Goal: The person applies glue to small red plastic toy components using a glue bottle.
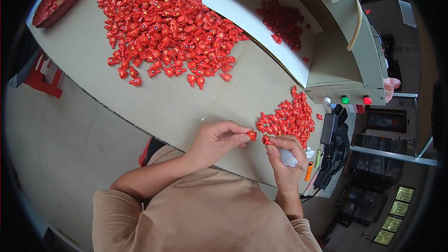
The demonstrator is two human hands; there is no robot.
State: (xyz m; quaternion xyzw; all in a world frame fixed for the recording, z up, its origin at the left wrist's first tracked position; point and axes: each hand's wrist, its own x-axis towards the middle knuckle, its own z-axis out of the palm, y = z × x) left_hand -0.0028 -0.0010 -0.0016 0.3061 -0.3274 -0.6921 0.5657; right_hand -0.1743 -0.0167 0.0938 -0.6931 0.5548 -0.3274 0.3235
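Observation:
Between the thumb and fingers of my left hand [218,141] is a small red plastic piece [252,135] with a yellow mark. Just to its right, my right hand [290,168] pinches a small red figure part [267,140]. The two parts are close together but apart. A whitish translucent bottle [288,157] is also tucked in my right hand, partly hidden by the fingers. Beyond my right hand lies a smaller heap of red figure parts [293,116]. A much larger heap of red pieces [161,28] with yellow marks spreads over the far left of the table.
A red tray [63,0] of small red parts is at the far left of the tabletop [186,105]. A shelf-like machine housing [336,60] with green and red buttons borders the right. Near my right hand are an orange tube [309,171] and a black adapter with cables [329,128].

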